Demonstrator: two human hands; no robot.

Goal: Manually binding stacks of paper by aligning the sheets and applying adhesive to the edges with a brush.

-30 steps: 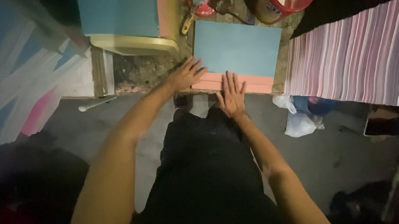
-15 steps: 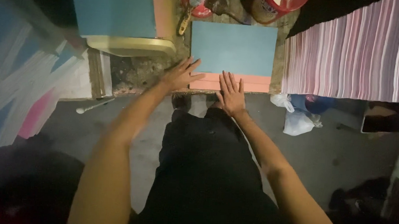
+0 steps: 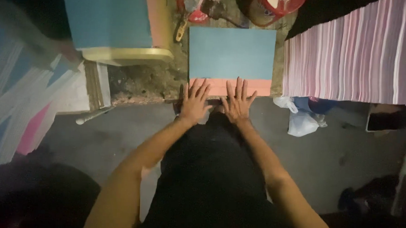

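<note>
On pink strip [image 3: 258, 86] below blue sheet [image 3: 232, 52]: left hand [image 3: 194, 102] moved in beside right hand [image 3: 237, 104]; both flat, fingers spread, gripping nothing.

A red plastic tub [image 3: 278, 6] and a paintbrush [image 3: 215, 9] at the far side are cut off by the top edge. The tall stack of pink and white sheets [image 3: 353, 52] runs past the right edge. The left side is blurred.

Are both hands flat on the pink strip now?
Yes, the left hand and right hand lie open, side by side on the pink strip.
</note>
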